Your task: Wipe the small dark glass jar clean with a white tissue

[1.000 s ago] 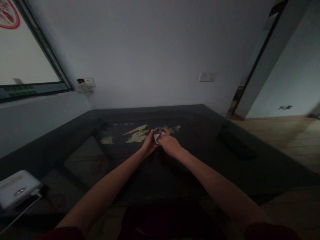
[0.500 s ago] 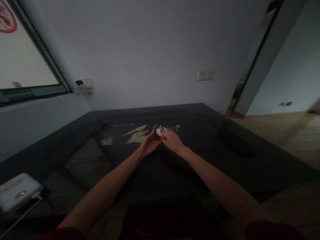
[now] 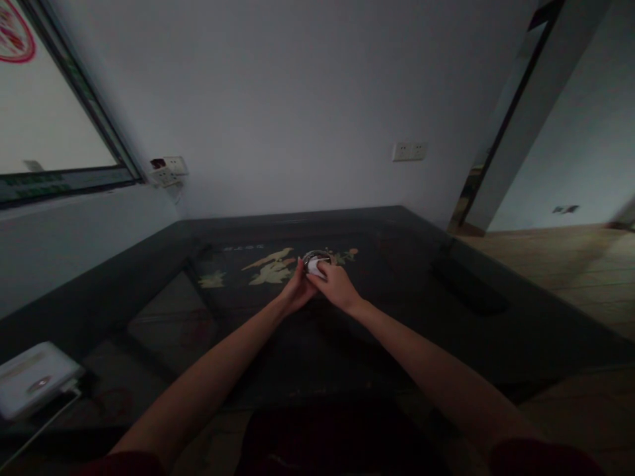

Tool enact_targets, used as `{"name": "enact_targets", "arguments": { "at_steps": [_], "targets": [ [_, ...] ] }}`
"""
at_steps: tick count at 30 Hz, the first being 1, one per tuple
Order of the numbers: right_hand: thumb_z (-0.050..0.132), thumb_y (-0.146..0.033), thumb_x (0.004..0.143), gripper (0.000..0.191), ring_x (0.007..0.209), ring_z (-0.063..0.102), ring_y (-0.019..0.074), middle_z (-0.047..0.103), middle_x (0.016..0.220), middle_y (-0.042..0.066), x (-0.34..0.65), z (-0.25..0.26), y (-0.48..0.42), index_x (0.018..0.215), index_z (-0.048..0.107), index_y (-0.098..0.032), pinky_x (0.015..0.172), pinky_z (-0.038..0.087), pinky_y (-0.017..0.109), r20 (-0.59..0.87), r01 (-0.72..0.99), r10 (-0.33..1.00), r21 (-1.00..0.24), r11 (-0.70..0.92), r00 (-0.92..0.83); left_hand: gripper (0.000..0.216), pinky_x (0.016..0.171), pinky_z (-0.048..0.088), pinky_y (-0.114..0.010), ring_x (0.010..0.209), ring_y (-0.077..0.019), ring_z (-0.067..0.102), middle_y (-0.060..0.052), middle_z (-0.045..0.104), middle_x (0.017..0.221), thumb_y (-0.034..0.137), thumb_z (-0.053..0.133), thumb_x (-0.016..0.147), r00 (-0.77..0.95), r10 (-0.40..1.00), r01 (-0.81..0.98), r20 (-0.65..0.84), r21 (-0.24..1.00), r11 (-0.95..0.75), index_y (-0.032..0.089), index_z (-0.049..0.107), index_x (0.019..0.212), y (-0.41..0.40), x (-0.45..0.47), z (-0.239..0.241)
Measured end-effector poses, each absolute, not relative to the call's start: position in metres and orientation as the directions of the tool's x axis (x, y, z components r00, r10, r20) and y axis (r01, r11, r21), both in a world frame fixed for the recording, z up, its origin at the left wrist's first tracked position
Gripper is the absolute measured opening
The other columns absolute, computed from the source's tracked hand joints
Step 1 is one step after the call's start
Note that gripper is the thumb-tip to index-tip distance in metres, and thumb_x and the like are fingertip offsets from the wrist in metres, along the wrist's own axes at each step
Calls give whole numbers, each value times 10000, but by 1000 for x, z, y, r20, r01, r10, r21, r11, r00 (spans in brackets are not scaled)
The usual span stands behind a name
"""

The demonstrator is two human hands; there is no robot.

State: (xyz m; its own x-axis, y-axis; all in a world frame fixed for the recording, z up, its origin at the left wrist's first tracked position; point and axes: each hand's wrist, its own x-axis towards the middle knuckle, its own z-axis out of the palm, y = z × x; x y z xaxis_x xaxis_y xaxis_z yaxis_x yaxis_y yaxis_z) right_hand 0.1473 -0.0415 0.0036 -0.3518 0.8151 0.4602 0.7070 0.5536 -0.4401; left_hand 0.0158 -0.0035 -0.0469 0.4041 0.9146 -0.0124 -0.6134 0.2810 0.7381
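Note:
Over the middle of the dark table, my left hand is closed around the near left side of a small round object with a shiny rim. In my right hand is a crumpled white tissue or cloth, pinched and pressed against the inside of that round object. Both hands touch each other at the near edge. My fingers cover much of the object, so its exact kind is unclear. Behind it on the tabletop is a picture of a bird and flowers.
A white box-like device with a cable lies at the left front. On the right of the table is a dark oblong object. Wall sockets are on the wall behind, and a window is at the left.
My right hand has shifted slightly left and down, with the white tissue or cloth now lower inside the round object. More of the shiny rim shows.

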Motion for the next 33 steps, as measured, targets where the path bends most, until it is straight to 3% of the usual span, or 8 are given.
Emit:
{"name": "enact_targets", "arguments": {
  "at_steps": [3,7,12,18,23,33],
  "targets": [
    [497,-282,936,197,793,662,186,718,912,91,145,4,-46,991,616,-134,679,435,252,363,781,808,-265,566,-463,504,975,456,-317,1053,-221,641,-111,716,1026,517,393,948,362,932,-648,0,719,252,120,645,1128,-5,17,-41],
    [514,-230,915,202,898,676,236,714,1030,138,144,7,-49,1057,614,-128,784,473,309,309,783,777,-135,607,-549,490,942,476,-325,1003,-225,659,-115,727,951,486,377,962,344,939,-658,-26,707,261,104,663,1069,-4,17,-40],
    [462,-83,897,229,1089,620,249,701,1068,187,146,7,-46,1018,656,-64,1071,343,366,275,743,711,17,670,-647,467,867,494,-306,883,-194,674,-91,722,885,443,331,986,340,939,-672,-45,687,276,117,663,1031,1,16,-44],
    [445,-106,918,268,1068,631,224,702,1092,182,150,-4,-46,1068,657,-43,1113,323,368,292,726,665,254,639,-687,449,760,500,-288,790,-185,671,-90,718,866,446,357,977,344,938,-673,-47,685,281,123,662,1040,4,15,-48],
    [440,-94,917,274,1046,626,242,703,1065,178,148,-9,-49,1037,681,-46,1071,364,393,335,732,652,266,628,-680,418,726,486,-243,767,-166,662,-87,715,843,399,389,977,368,928,-655,-59,692,303,103,679,1031,3,15,-48],
    [467,-86,918,248,1063,604,239,677,1102,180,145,-12,-52,1091,640,-46,1004,427,373,368,758,683,104,644,-631,394,720,492,-223,806,-163,664,-87,712,900,393,422,968,384,921,-627,-70,713,315,114,665,1104,2,17,-45]
  ]
}}
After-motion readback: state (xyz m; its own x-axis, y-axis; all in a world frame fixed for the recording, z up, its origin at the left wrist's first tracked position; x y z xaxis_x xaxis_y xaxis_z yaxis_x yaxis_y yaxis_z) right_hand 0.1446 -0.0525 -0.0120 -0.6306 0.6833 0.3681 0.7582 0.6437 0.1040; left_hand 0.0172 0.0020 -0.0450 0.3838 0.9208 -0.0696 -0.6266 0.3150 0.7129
